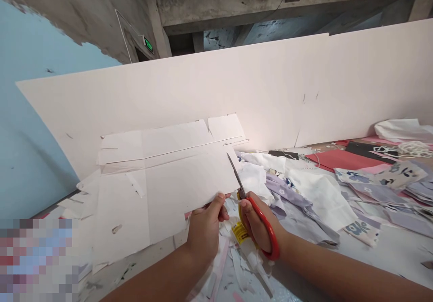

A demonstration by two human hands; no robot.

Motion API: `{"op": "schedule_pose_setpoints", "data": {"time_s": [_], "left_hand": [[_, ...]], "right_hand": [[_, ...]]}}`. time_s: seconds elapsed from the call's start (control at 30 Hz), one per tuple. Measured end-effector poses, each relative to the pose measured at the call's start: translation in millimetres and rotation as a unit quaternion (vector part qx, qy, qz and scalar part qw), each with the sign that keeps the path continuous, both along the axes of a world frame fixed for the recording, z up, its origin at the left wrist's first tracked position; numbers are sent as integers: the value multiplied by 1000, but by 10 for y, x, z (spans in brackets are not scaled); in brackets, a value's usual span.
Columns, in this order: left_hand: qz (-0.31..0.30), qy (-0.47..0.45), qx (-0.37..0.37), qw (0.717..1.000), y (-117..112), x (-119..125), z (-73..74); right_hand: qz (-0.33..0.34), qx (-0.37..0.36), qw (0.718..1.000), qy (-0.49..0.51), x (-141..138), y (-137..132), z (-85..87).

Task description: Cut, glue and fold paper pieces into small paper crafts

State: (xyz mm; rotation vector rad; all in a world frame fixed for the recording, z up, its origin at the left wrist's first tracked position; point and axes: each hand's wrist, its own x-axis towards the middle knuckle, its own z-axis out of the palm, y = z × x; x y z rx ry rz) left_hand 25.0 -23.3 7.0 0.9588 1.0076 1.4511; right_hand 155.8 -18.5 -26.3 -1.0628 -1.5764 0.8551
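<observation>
My left hand (204, 227) grips the lower edge of a large creased sheet of white card (169, 189), which has taped flaps and folds. My right hand (259, 223) is closed around the red loop handles of a pair of scissors (260, 223). Their steel blades (236, 176) point up and away at the right edge of the card. Below my right hand, a tube of glue with a yellow label (241, 234) lies among white paper scraps (233, 266).
A tall white board (237, 90) stands behind the card. To the right lie lilac printed fabric (287, 194), white cloth (321, 198), a red sheet (338, 160) and a black sheet (368, 151). A blue wall (30, 135) rises at the left, under a concrete ceiling.
</observation>
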Motion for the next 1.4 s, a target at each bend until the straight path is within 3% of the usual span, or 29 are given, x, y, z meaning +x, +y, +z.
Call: {"op": "schedule_pose_setpoints", "data": {"time_s": [0.37,0.53,0.77,1.0,1.4], "left_hand": [[-6,-28,-11,1000,9,-44,4],[-17,-76,-38,996,21,-49,45],[-14,-111,-36,993,32,-63,113],[-9,-120,-61,991,21,-74,104],[10,-113,-40,993,77,-124,202]], "right_hand": [[64,-37,997,-10,33,-102,165],[144,-86,986,22,84,-162,217],[94,-186,977,39,46,-221,379],[109,-193,967,123,41,-205,297],[126,-210,967,74,-9,-315,361]]}}
